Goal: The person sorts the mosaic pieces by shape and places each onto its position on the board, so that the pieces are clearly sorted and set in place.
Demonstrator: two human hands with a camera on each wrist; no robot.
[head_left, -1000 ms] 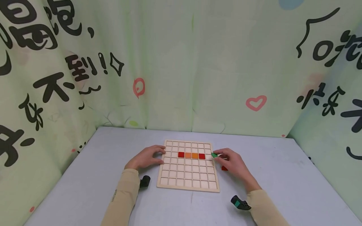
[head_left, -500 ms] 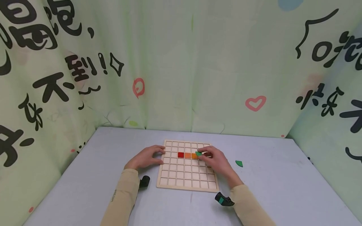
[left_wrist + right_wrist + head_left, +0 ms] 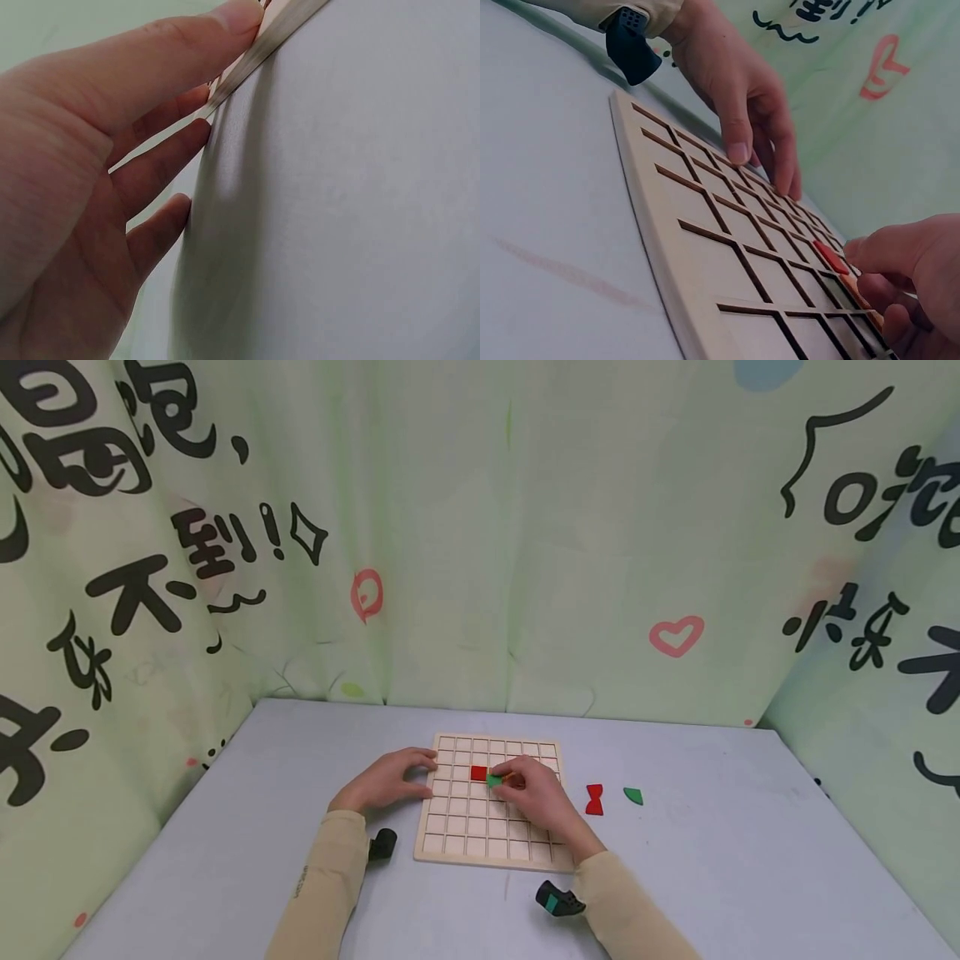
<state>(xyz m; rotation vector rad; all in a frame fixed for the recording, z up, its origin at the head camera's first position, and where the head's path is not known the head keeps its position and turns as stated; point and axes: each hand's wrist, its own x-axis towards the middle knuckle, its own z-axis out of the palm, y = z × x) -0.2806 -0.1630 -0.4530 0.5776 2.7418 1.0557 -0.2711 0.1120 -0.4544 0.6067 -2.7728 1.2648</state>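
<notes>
A wooden grid board [image 3: 453, 845] lies flat on the table. My left hand [image 3: 384, 781] touches its left edge; in the left wrist view the thumb [image 3: 240, 15] rests at the rim, with the other fingers loosely extended. Over the board's middle, my right hand [image 3: 536, 789] pinches a green piece [image 3: 493, 781] between thumb and fingers. Just left of that piece, a red square tile [image 3: 478, 772] sits in a cell. The right wrist view shows a red tile [image 3: 831, 257] and part of an orange tile [image 3: 855, 289] beside the right fingers, which hide the remaining row.
To the right of the board lie a red bow-tie-shaped piece [image 3: 594, 799] and a green quarter-circle piece [image 3: 633, 796]. A printed curtain [image 3: 585, 568] surrounds the white table [image 3: 712, 827] at the back and sides. Black cameras [image 3: 558, 900] hang at both wrists.
My right hand has carried the green piece leftward from the board's right edge to its middle. This uncovered the red bow-tie and the other green piece. My left hand stays put.
</notes>
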